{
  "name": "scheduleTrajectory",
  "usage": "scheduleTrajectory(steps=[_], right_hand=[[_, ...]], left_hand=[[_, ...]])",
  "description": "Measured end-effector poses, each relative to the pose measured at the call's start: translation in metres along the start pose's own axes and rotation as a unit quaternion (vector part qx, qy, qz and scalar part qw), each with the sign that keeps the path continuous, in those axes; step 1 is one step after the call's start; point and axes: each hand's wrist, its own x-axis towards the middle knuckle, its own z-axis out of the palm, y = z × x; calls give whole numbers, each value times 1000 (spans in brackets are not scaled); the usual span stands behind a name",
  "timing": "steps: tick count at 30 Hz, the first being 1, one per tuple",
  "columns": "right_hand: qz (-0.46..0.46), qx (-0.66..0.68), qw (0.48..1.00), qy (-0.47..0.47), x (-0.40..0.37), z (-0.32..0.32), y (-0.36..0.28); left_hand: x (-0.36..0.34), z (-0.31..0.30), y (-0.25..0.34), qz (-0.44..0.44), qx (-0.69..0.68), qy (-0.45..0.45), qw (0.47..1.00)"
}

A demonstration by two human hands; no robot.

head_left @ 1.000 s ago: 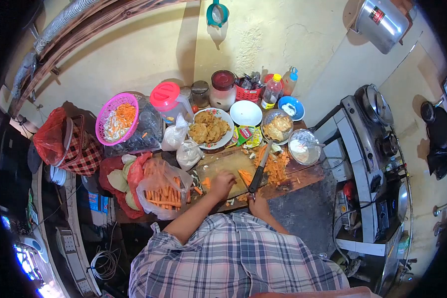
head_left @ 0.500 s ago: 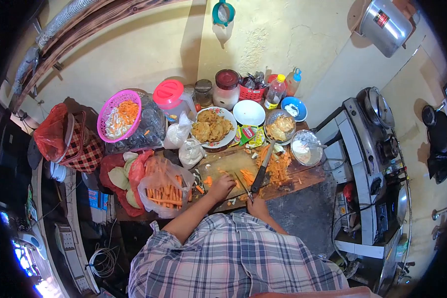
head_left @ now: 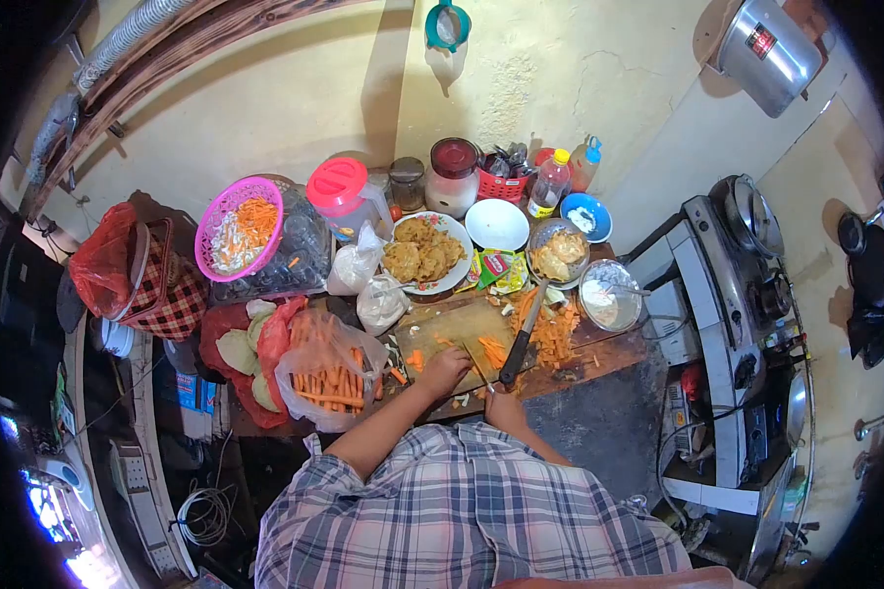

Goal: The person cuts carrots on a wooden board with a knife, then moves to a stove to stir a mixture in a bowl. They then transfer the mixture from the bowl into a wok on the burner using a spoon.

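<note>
My right hand (head_left: 505, 410) is wrapped round the handle of a knife (head_left: 478, 365), whose narrow blade points away from me over the wooden cutting board (head_left: 447, 326). To its left, my left hand (head_left: 446, 370) is closed with curled fingertips on a carrot piece (head_left: 443, 341), mostly hidden beneath them. Cut carrot strips (head_left: 494, 351) lie just right of the blade, and a few more carrot bits (head_left: 414, 359) are left of my left hand. A larger knife with a black handle (head_left: 514, 359) rests across the board's right side. Beyond it is a heap of carrot sticks (head_left: 557, 332).
Left of the board are a plastic bag of carrots (head_left: 329, 388) and a red bag of cabbage (head_left: 238, 353). Behind stand a plate of fritters (head_left: 449, 275), a white bowl (head_left: 496, 225) and a bowl with a spoon (head_left: 609, 295). A stove (head_left: 722, 257) is at the right.
The knife in my right hand has shifted very slightly at the carrot. Both hands stay in nearly the same place; the whole view has moved a little.
</note>
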Motion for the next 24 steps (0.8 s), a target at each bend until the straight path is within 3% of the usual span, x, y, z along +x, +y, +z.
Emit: scheduleTrajectory(steps=[6, 8, 11, 24], right_hand=[[-55, 14, 998, 33, 14, 12, 3], [-78, 92, 989, 81, 11, 14, 8], [-78, 106, 991, 30, 11, 12, 15], [-55, 11, 998, 17, 11, 5, -4]], left_hand=[[-2, 1, 2, -19, -9, 9, 1000], [-2, 2, -1, -18, -1, -1, 1000], [-1, -1, -1, -25, 3, -10, 1000], [-2, 0, 1, -41, -13, 3, 999]])
